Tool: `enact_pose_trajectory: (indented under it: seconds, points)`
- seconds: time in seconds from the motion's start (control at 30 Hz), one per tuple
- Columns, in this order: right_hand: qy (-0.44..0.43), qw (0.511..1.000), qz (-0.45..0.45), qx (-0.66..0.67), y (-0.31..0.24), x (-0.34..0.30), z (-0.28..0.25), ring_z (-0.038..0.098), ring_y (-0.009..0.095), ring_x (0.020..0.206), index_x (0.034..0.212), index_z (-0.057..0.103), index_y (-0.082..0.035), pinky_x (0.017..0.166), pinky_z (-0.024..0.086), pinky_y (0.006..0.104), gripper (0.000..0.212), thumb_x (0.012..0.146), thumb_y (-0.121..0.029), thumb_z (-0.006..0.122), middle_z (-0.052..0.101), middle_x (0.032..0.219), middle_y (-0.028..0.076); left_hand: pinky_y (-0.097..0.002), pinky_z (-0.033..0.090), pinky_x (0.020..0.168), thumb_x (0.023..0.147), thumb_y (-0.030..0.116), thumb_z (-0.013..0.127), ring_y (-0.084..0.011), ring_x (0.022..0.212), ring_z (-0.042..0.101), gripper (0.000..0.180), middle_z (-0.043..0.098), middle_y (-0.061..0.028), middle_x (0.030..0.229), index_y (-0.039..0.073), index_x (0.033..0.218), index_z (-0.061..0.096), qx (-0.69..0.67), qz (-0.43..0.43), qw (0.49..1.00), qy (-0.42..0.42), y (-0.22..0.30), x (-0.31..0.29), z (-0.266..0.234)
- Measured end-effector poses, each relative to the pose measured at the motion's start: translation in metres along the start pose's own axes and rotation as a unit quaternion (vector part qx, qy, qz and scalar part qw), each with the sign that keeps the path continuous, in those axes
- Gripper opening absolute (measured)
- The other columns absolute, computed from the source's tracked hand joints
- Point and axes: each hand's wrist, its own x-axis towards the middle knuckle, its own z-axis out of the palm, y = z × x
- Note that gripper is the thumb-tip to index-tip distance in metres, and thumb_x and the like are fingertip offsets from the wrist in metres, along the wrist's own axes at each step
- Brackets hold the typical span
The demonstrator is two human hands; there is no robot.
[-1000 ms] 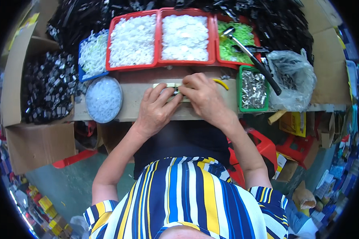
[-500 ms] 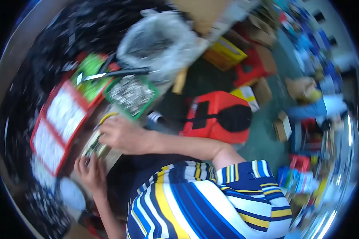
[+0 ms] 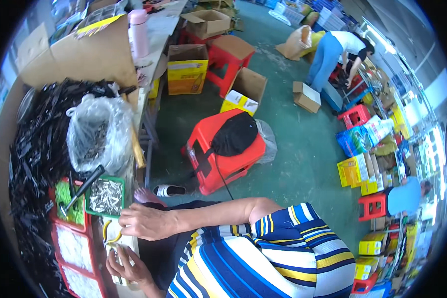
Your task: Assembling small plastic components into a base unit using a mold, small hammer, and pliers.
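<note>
My right hand (image 3: pixel 146 222) is beside the near corner of a green tray (image 3: pixel 122 208) that holds small silvery metal pins (image 3: pixel 106 196). Its fingers are bent and close together, and their tips are mostly hidden. Below it, my left hand (image 3: pixel 130 268) bends its fingers over a pale block on the bench edge; whatever lies between the fingertips is too small to make out. Yellow-handled pliers (image 3: pixel 107 231) lie between the two hands and the trays. A dark-handled hammer (image 3: pixel 88 185) rests across a red tray (image 3: pixel 87 227) of green pieces (image 3: pixel 63 192).
White pieces (image 3: pixel 74 247) fill further red compartments. Behind are a heap of black parts (image 3: pixel 39 144) and a clear plastic bag (image 3: pixel 102 134). A red stool (image 3: pixel 206 171) bearing a black bag (image 3: pixel 236 133) stands right of the bench. Another person (image 3: pixel 340 49) bends over goods farther off.
The view has swung, so the bench sits lower left and more of the room shows. My right hand has moved from near the block toward the green tray; my left hand stays by the block.
</note>
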Motion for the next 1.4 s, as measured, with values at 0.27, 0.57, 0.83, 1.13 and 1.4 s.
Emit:
enact_pose_trajectory:
  seconds: [0.27, 0.57, 0.83, 1.13, 1.4]
  points:
    - [-0.047, 0.998, 0.037, -0.029, 0.002, -0.01, -0.013, 0.055, 0.021, 0.096, 0.088, 0.064, -0.006, 0.079, 0.041, 0.0364, 0.011, 0.084, -0.014, 0.057, 0.059, 0.091, 0.006, -0.0449, 0.037, 0.102, 0.088, 0.008, 0.069, -0.0344, 0.124, 0.04, 0.036, 0.052, -0.0166, 0.128, 0.007, 0.123, 0.065, -0.005, 0.013, 1.0, -0.017, 0.001, 0.003, 0.02]
    - [-0.035, 0.998, 0.015, -0.04, 0.002, -0.01, -0.022, 0.057, 0.022, 0.093, 0.084, 0.064, -0.004, 0.076, 0.042, 0.0371, 0.012, 0.084, -0.015, 0.059, 0.059, 0.088, 0.008, -0.0469, 0.04, 0.1, 0.09, 0.014, 0.069, -0.0368, 0.123, 0.043, 0.033, 0.055, -0.0157, 0.126, 0.009, 0.122, 0.066, 0.016, 0.021, 0.999, -0.026, 0.004, 0.003, 0.024]
    - [-0.052, 0.996, 0.02, -0.065, -0.004, -0.024, -0.033, 0.058, 0.024, 0.097, 0.085, 0.066, -0.004, 0.081, 0.044, 0.0389, 0.013, 0.085, -0.014, 0.058, 0.061, 0.092, 0.01, -0.0468, 0.04, 0.101, 0.089, 0.011, 0.069, -0.037, 0.124, 0.043, 0.032, 0.053, -0.0165, 0.128, 0.009, 0.12, 0.067, 0.014, 0.022, 0.999, -0.022, 0.007, 0.004, 0.028]
    - [-0.08, 0.994, 0.033, -0.061, -0.006, -0.037, -0.029, 0.057, 0.025, 0.097, 0.084, 0.063, -0.008, 0.085, 0.044, 0.0421, 0.012, 0.083, -0.018, 0.057, 0.059, 0.09, 0.008, -0.0474, 0.042, 0.098, 0.087, 0.016, 0.07, -0.0382, 0.117, 0.049, 0.027, 0.058, -0.0161, 0.119, 0.011, 0.113, 0.071, 0.024, 0.032, 0.999, 0.014, -0.002, -0.01, 0.034]
    - [-0.074, 0.984, 0.137, -0.083, 0.018, -0.088, -0.08, 0.063, 0.023, 0.094, 0.096, 0.071, -0.008, 0.082, 0.046, 0.038, 0.015, 0.082, -0.011, 0.065, 0.066, 0.097, 0.006, -0.0444, 0.04, 0.098, 0.078, 0.013, 0.076, -0.0349, 0.114, 0.05, 0.034, 0.058, -0.0123, 0.115, 0.013, 0.111, 0.071, -0.054, 0.043, 0.997, -0.025, 0.053, 0.048, 0.054]
